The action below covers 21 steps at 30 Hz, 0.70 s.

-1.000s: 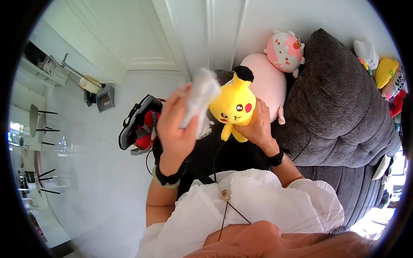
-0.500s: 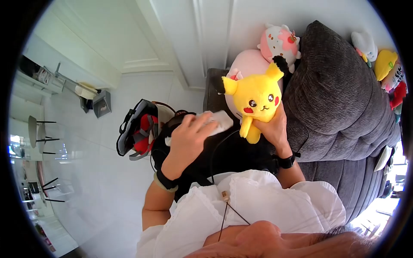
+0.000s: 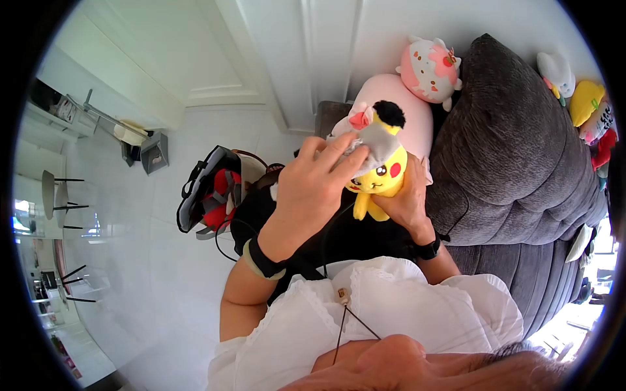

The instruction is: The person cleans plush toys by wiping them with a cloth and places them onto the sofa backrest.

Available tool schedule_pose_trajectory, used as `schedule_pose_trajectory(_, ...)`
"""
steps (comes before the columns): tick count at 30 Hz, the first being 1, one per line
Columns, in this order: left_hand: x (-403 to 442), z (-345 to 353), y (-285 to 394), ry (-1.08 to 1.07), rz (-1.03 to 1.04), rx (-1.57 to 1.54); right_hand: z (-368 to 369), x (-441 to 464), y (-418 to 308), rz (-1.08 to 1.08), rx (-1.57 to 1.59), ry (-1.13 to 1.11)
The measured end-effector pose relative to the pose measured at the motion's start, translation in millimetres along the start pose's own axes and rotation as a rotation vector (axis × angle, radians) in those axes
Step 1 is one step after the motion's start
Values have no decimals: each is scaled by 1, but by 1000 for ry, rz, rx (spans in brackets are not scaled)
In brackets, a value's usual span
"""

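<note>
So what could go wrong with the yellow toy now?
Two things, maybe. The yellow toy could twist or slip: the right hand holds it low on one side while the left hand has a whitish cloth at its head. And the whitish cloth is close to one eye, so hard rubbing might ruffle the fuzz there.

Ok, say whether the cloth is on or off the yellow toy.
Apparently on: the cloth in the left hand hides part of the yellow toy.

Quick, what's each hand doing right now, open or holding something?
Left hand: closed, holding a soft, crumpled greyish-white cloth.
Right hand: closed, holding a yellow plush toy with red cheeks.
</note>
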<state>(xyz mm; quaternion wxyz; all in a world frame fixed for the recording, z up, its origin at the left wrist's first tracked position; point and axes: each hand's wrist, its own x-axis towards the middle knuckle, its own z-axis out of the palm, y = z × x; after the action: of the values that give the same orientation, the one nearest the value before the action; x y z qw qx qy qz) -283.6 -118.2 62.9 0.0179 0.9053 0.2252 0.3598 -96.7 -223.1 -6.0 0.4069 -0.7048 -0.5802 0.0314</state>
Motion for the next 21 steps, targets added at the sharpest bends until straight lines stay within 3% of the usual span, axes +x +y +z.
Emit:
schedule_pose_trajectory(6, -23, -11, -32, -234, -167, 184, -15, -3, 15, -56, -147, 35)
schedule_pose_trajectory(10, -9, -22, -31, 93, -178, 248, -10, -2, 11, -20, -55, -20)
schedule_pose_trajectory(13, -5, -13, -3, 12, 40, -108, -1, 0, 6, -47, -11, -18)
schedule_pose_trajectory(16, -12, 1, -1, 2, 20, -60, -3, -1, 8, -21, -103, -3)
schedule_pose_trajectory(20, -33, -5, -21, -233, -90, 47, -9, -6, 21, -26, -141, -8)
schedule_pose_trajectory(21, -36, -6, -24, -206, -106, 60, -9, -7, 21, -8, -134, -12)
